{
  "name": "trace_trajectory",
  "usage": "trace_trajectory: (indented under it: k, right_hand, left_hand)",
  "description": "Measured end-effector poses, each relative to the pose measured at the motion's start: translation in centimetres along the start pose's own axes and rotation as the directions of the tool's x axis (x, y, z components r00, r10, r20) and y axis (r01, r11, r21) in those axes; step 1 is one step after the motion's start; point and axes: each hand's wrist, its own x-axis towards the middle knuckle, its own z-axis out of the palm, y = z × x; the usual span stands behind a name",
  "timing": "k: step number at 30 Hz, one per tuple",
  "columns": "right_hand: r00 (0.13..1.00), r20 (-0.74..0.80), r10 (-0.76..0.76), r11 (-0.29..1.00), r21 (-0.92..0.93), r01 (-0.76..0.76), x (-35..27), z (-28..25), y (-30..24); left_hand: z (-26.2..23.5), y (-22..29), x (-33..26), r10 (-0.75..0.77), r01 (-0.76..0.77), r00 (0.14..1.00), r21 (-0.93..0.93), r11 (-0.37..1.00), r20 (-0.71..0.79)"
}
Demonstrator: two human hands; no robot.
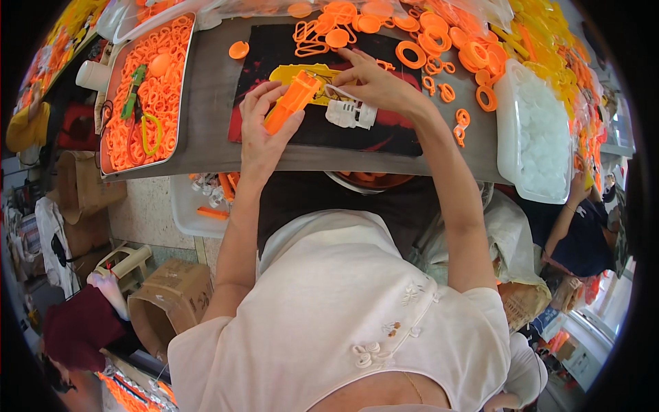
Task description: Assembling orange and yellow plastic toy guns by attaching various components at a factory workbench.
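One long orange ribbed plastic casing (292, 101) is clamped in the grip of the left hand (262, 130), fingers wrapped around its lower end, its upper end tilted up toward the right hand. Left of that grip, one metal tray of orange plastic rings (180, 130) sits on the grey counter (209, 103); the rings are too many to be counted, and one green tool (134, 93) lies among them. Just right of the grip, one white moulded plastic piece (350, 113) lies on the black and red cloth mat (384, 134), with one yellow flat plastic part (288, 72) behind it. The right hand (374, 86) is pressed down on something small there, fingers together; what is pinched cannot be told. Farther right, roughly a dozen loose orange rings (412, 53) are scattered, and one white plastic tub (539, 137) stands near the edge.

The casing could slip, being held only at one end. The white piece could be knocked off the mat by the right wrist. Loose rings could be swept over the counter edge.
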Motion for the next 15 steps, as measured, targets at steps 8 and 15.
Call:
trace_trajectory:
  k: [8,15]
  right_hand:
    - [0.999,-0.054,-0.002,0.997,-0.083,-0.002,0.9,0.7,-0.2]
    - [0.977,-0.213,-0.003,0.996,-0.091,-0.016,0.8,1.0,0.2]
  left_hand:
    - [0.2,0.1,0.1,-0.026,0.026,1.0,-0.082,0.996,-0.004]
    - [0.1,0.2,0.1,0.0,0.0,1.0,-0.012,1.0,-0.013]
